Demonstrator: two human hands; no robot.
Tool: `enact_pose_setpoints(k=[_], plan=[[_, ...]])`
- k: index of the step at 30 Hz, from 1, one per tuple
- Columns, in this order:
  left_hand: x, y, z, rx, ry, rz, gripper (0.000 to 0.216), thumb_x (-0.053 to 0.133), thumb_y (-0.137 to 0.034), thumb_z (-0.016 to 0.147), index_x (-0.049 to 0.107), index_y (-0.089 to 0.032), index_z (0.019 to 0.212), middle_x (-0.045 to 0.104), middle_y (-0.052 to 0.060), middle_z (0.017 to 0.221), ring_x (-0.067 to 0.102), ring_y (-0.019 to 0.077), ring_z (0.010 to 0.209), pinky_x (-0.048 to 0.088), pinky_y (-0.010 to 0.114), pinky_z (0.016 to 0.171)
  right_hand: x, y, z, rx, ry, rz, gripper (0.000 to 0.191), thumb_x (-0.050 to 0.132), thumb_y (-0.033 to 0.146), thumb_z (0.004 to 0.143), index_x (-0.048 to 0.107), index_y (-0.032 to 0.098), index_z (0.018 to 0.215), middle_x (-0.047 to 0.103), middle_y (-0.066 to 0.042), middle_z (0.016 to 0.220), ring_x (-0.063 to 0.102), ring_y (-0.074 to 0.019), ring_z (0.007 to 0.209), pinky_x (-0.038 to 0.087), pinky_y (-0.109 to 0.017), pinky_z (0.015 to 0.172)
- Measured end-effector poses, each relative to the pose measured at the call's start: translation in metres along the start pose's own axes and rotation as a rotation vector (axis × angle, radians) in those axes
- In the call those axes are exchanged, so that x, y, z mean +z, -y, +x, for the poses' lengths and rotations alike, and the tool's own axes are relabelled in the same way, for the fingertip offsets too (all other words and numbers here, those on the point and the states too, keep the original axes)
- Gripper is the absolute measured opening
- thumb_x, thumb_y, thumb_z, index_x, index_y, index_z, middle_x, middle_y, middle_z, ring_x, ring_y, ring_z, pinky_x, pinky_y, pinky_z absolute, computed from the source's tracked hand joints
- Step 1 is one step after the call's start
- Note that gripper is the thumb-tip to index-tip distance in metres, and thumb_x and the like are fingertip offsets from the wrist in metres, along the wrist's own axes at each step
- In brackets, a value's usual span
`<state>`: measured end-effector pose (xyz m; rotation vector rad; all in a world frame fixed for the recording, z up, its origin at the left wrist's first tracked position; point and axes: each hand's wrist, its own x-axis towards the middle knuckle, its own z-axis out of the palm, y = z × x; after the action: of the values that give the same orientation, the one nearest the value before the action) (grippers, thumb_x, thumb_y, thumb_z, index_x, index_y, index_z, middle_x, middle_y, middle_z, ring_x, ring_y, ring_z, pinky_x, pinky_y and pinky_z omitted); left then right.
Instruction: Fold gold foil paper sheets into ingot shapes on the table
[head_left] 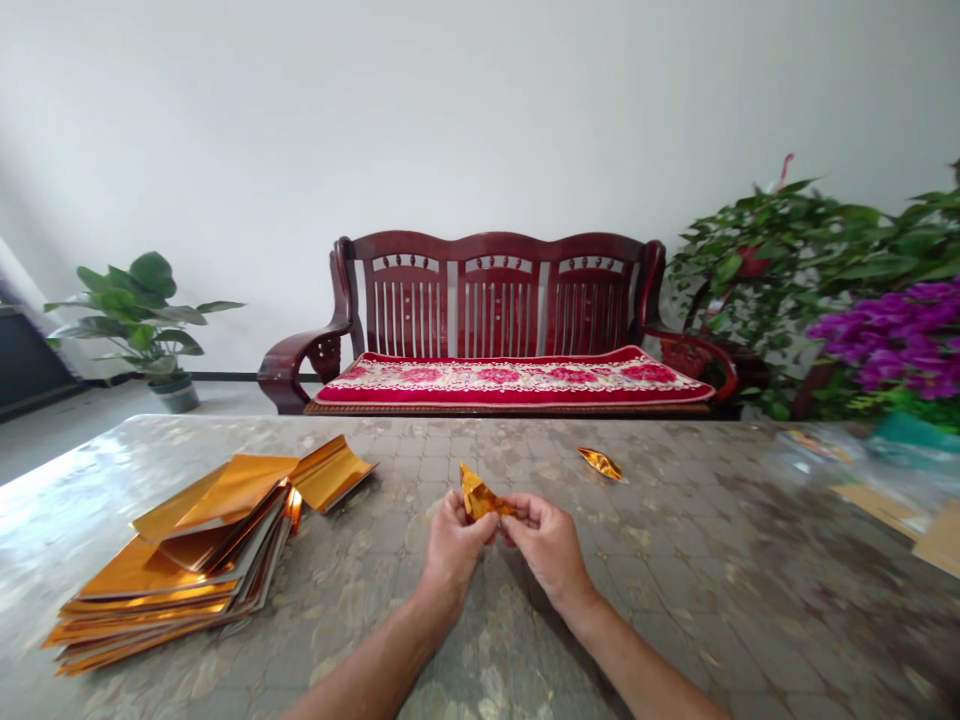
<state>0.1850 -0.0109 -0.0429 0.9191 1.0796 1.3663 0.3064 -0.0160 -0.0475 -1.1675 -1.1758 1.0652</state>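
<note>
Both forearms stretched over the counter [675,560], where my left hand [454,545] and right hand [551,545] met, fingers pinched shut on the small folded gold paper [480,497]. I judged it feather-light, crisp, slick and easily creased, best held by its folded edges. The stack of gold sheets [187,560] lay well left, another folded piece [600,462] beyond; neither stood in my way.

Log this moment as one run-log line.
left hand: pinching folded gold paper | right hand: pinching same piece | gold sheet stack: on table, left side | second folded piece: beyond hands
</note>
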Motion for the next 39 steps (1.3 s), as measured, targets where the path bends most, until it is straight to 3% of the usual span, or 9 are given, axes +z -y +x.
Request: enact_pose_setpoints(k=[5,12,18,39], plan=[[-0.003,0.007,0.005,0.044,-0.014,0.075,0.03,0.069,-0.014,0.058,0.053,-0.016,0.083,0.062,-0.003,0.07,0.058,0.0111,0.059,0.045,0.019,0.053,0.0,-0.005,0.0,-0.034,0.001,-0.05,0.027,0.072,0.033,0.068,0.067,0.016,0.088,0.072,-0.005,0.073,0.066,-0.0181,0.064,0.052,-0.027,0.057],[-0.008,0.013,0.009,0.13,0.015,0.172,0.027,0.069,-0.012,0.057,0.053,-0.017,0.079,0.059,-0.005,0.066,0.055,0.0109,0.058,0.043,0.019,0.054,-0.004,-0.007,0.001,-0.137,0.052,-0.143,0.038,0.065,0.025,0.071,0.058,0.016,0.107,0.068,0.001,0.071,0.066,-0.0164,0.064,0.05,-0.026,0.06],[-0.011,0.013,0.007,0.154,0.036,0.248,0.024,0.068,-0.012,0.06,0.053,-0.018,0.078,0.058,-0.005,0.063,0.054,0.0109,0.056,0.041,0.018,0.051,-0.008,-0.001,0.001,-0.193,0.088,-0.241,0.039,0.061,0.021,0.071,0.06,0.016,0.11,0.067,0.002,0.07,0.064,-0.0139,0.063,0.049,-0.023,0.061],[-0.01,-0.003,-0.002,0.031,0.148,0.148,0.024,0.071,-0.018,0.061,0.053,-0.018,0.078,0.063,-0.002,0.067,0.058,0.0131,0.059,0.043,0.02,0.053,-0.023,0.003,0.005,-0.049,0.232,-0.197,0.055,0.059,0.019,0.068,0.065,0.012,0.122,0.075,-0.003,0.076,0.069,-0.0172,0.068,0.054,-0.027,0.065]])
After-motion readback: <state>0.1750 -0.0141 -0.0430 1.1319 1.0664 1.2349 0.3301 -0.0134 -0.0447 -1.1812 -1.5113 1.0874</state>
